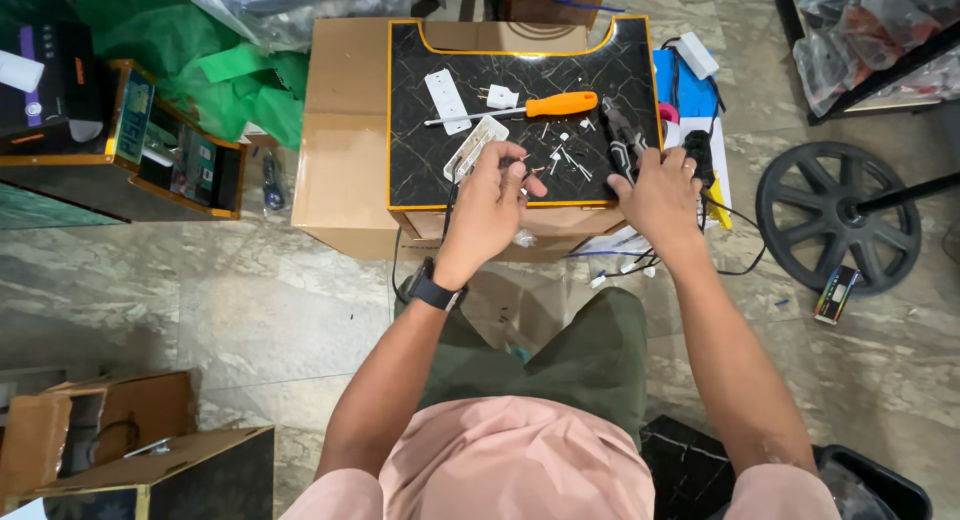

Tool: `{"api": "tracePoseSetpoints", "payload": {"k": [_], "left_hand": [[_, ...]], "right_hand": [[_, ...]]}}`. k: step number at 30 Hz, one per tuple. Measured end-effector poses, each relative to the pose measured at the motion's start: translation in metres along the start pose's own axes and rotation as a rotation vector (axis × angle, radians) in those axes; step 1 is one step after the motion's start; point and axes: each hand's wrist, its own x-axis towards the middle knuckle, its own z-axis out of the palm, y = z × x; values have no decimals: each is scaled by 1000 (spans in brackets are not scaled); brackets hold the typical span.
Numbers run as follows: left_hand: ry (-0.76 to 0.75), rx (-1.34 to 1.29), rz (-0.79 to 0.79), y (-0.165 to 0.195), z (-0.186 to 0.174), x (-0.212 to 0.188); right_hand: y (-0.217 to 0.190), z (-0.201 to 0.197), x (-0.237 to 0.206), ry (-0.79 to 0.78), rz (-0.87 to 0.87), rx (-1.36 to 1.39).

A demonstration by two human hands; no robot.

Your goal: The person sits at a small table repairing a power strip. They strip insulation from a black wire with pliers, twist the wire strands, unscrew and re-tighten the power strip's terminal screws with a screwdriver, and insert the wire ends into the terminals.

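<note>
Board point(430, 160): black, marbled with pale veins, edged in orange-gold. On the board: screwdriver point(520, 108) with orange handle and silver shaft; white socket plate point(447, 101); white plug point(501, 97); pliers point(622, 138) with black grips. Under the board: plain brown cardboard box point(340, 150). Left of the board: green cloth point(200, 60). Right of the board: blue sheet point(690, 95) and black spoked wheel point(838, 216). Below the board: black watch point(436, 291), olive trousers point(580, 360), pink shirt point(520, 460). Floor point(250, 300): grey-beige marble.
</note>
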Motion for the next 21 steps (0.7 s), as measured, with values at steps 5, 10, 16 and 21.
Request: {"api": "tracePoseSetpoints", "payload": {"k": [5,10,16,21], "left_hand": [[-14,-9,-8,9,1,-3],[-4,-47,-19,11,0,-7],[111,-74,171,9,0,-6],[123,-186,55,16,2,-4]], "right_hand": [[9,9,6,-14,8,6],[0,8,6,130,18,49],[-13,-37,-4,177,-164,374],[-41,-69,-19,123,-509,602]]}}
